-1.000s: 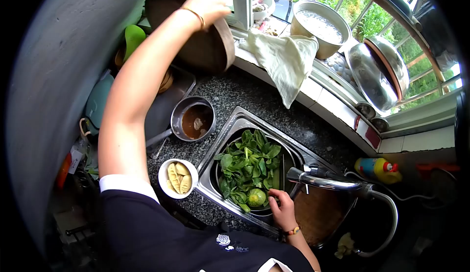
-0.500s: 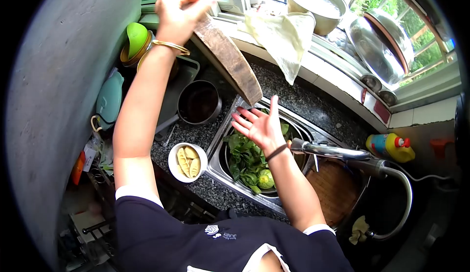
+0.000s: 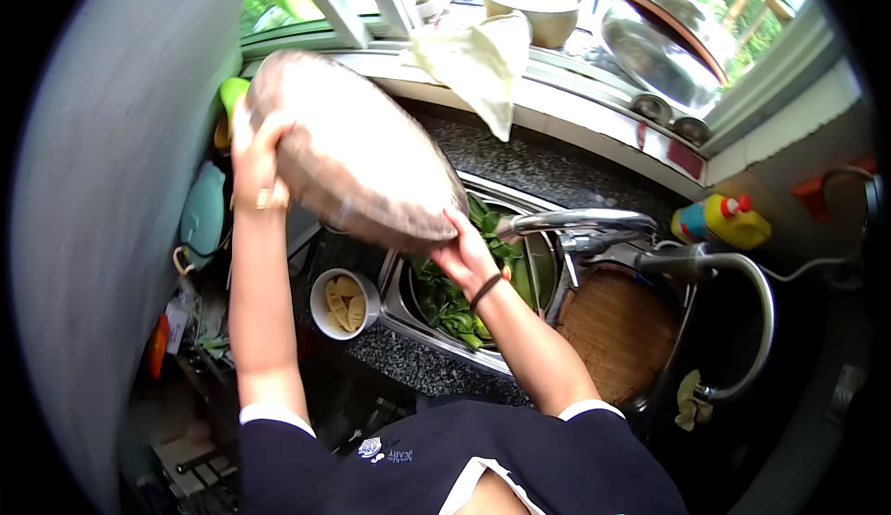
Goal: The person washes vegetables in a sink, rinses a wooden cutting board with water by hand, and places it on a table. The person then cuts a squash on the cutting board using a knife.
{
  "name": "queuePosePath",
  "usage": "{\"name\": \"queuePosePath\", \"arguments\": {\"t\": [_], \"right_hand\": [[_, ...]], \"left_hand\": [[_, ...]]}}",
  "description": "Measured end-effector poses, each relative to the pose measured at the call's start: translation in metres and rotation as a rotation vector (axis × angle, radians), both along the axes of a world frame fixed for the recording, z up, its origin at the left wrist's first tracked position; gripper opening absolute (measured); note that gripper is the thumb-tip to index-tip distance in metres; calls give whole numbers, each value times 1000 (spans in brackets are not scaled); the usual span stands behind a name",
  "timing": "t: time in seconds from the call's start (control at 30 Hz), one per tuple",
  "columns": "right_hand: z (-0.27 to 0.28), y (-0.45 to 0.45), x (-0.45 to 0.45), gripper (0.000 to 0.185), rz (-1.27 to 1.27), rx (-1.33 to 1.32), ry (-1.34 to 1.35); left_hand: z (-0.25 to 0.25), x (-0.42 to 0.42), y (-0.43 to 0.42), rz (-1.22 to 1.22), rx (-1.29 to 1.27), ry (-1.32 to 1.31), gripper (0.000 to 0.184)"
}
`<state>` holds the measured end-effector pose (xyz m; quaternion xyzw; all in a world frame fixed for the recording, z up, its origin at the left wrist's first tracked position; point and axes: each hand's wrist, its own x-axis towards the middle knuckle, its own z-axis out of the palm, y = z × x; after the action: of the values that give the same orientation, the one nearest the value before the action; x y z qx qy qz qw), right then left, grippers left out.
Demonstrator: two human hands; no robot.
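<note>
A thick round wooden chopping board (image 3: 362, 148) is raised and tilted above the counter, its pale face toward me and a little blurred. My left hand (image 3: 258, 155) grips its left edge, with a gold bangle at the wrist. On the lower right edge, my right hand (image 3: 467, 253) is closed around the rim, fingers partly hidden by the board. Beneath that hand, leafy greens (image 3: 450, 306) fill a round basin in the metal sink (image 3: 394, 315). The board covers part of the counter and nearly all of the dark pot.
A white bowl (image 3: 320, 306) of pale yellow pieces stands left of the sink. The faucet (image 3: 575, 223) reaches over the basin from the right. A round woven lid or tray (image 3: 622, 334) sits in the right-hand basin. A yellow bottle (image 3: 733, 223) and a draped cloth (image 3: 487, 65) are by the window.
The board has turned from edge-on to showing its broad face and come lower and nearer. My right hand, open and apart before, now holds its edge. My left hand has moved down and left.
</note>
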<state>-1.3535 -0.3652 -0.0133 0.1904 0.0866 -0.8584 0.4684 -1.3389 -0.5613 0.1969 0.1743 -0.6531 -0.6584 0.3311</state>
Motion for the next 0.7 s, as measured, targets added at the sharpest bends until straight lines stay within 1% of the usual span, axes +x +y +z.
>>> {"name": "queuePosePath", "arguments": {"t": [0.03, 0.1, 0.17, 0.23, 0.27, 0.3, 0.33, 0.37, 0.4, 0.43, 0.47, 0.5, 0.53, 0.57, 0.67, 0.7], "right_hand": [[-6, 15, 8, 51, 19, -10, 75], [19, 57, 25, 57, -10, 151, 252], [23, 91, 44, 60, -89, 271, 425], [29, 123, 62, 63, -155, 377, 522], [25, 136, 68, 66, -174, 391, 559], [24, 150, 74, 67, -140, 383, 532], [18, 161, 83, 69, -108, 379, 476], [7, 170, 91, 70, -82, 371, 427], [-17, 176, 103, 74, -67, 404, 425], [-30, 182, 112, 76, -58, 382, 517], [-28, 190, 112, 74, -10, 369, 450], [-26, 201, 117, 72, 48, 359, 372], [-31, 208, 117, 61, 57, 332, 347], [-35, 213, 113, 54, 89, 381, 276], [-37, 216, 111, 50, 40, 392, 326], [-42, 216, 112, 49, 65, 459, 399]], "left_hand": [[3, 25, 25, 3, -1, 33, 74], [-8, 72, 45, -69, 75, 100, 72], [-30, 114, 55, -110, 272, 149, 67], [-50, 142, 65, 77, 687, 74, 63], [-61, 153, 71, 46, 700, 29, 59], [-73, 163, 73, -16, 669, -39, 60], [-83, 171, 80, -17, 656, -52, 60], [-87, 175, 89, -23, 641, -58, 60], [-83, 177, 102, -36, 637, -40, 60], [-79, 180, 114, -46, 633, -26, 61], [-79, 183, 124, -58, 629, 21, 62], [-79, 189, 132, -53, 615, 5, 60], [-81, 193, 137, -37, 630, 1, 61], [-84, 196, 139, -23, 639, 1, 61], [-95, 195, 150, -15, 637, 27, 64], [-99, 195, 152, -16, 627, 28, 66]]}}
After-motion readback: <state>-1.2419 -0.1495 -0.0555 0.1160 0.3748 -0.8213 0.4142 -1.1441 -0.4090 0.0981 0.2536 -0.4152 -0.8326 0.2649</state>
